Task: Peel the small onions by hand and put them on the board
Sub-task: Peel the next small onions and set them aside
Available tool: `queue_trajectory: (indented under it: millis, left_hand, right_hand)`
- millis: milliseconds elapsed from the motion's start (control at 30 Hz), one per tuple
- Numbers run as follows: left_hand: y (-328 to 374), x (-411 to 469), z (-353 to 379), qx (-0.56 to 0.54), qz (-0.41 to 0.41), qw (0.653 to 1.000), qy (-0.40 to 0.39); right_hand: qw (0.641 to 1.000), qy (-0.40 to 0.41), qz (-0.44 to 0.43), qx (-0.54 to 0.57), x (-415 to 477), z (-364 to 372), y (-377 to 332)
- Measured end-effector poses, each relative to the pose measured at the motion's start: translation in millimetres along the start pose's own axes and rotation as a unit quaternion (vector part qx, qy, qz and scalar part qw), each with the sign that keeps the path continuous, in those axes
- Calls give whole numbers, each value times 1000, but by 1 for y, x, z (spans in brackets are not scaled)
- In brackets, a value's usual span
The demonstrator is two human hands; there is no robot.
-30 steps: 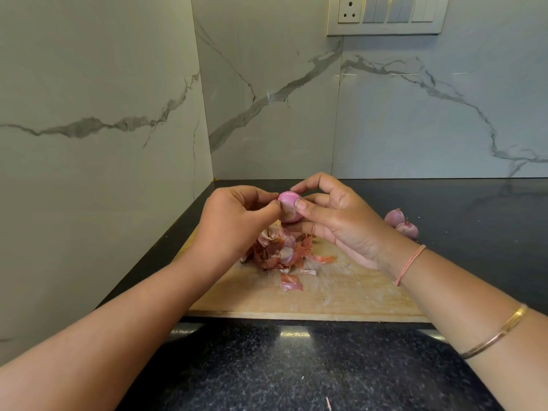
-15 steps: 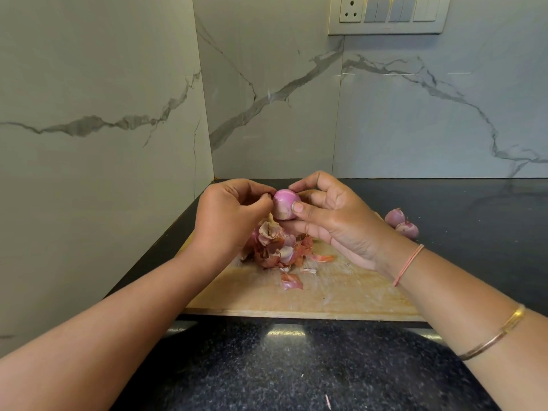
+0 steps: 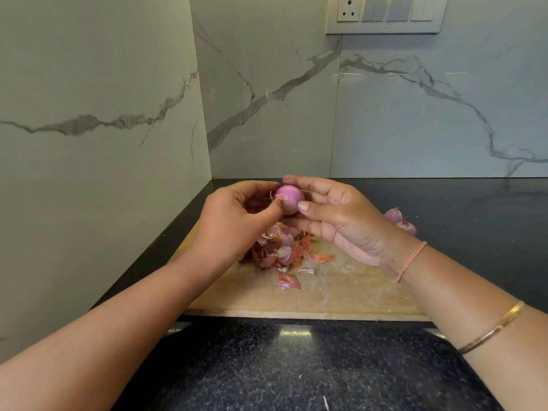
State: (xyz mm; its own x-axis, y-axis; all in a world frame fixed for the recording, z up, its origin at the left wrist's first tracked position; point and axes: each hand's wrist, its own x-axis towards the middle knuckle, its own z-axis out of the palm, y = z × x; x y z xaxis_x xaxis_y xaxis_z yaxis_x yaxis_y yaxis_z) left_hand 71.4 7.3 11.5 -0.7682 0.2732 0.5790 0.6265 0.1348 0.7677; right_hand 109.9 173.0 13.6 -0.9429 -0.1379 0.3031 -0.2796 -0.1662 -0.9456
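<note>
The fingers point(image 3: 274, 208) of the left hand point(image 3: 237, 223) are curled in a pinch on a dry flap of skin point(image 3: 277, 197) at the left end of the small onion point(image 3: 290, 197). The right hand point(image 3: 344, 223) grips that onion from the other side, with the thumb on its near face, the forefinger over its top, and the other fingers loosely bent below it.

The onion is held in the air above the far part of the board point(image 3: 341, 295), between the two hands and touching both. It is almost round. Its tip-to-root axis runs roughly left to right, and the end that carries skin faces the left hand. I judge that the pull should go leftward, away from the right hand, which has to hold firm. Most of the bulb shows smooth and pink, so it looks nearly bare.

By count, one onion is in the hands. Two other onions point(image 3: 400, 221) lie close together to the right, beyond the right wrist, apparently on the dark table point(image 3: 296, 369) just off the board, though the wrist hides that edge. One heap of peels point(image 3: 278, 247) lies on the board under the hands, with three loose scraps point(image 3: 289, 283) near it. The right arm wears one thread band point(image 3: 412, 259) and one bangle point(image 3: 492, 330).
</note>
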Motion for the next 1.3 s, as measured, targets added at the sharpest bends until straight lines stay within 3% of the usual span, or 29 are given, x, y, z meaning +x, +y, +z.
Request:
queue_trajectory:
  millis: [267, 667, 1000, 1300]
  left_hand:
    - [1, -2, -1, 109, 55, 992, 13]
    - [0, -2, -2, 244, 187, 951, 22]
    - [-3, 1, -1, 243, 182, 953, 27]
    - [-2, 2, -6, 128, 112, 985, 9]
  right_hand:
    - [994, 40, -36, -97, 0, 5, 2]
    - [981, 70, -63, -170, 2, 10, 5]
    - [982, 76, -60, -164, 3, 11, 6]
    - [997, 41, -30, -59, 0, 2, -1]
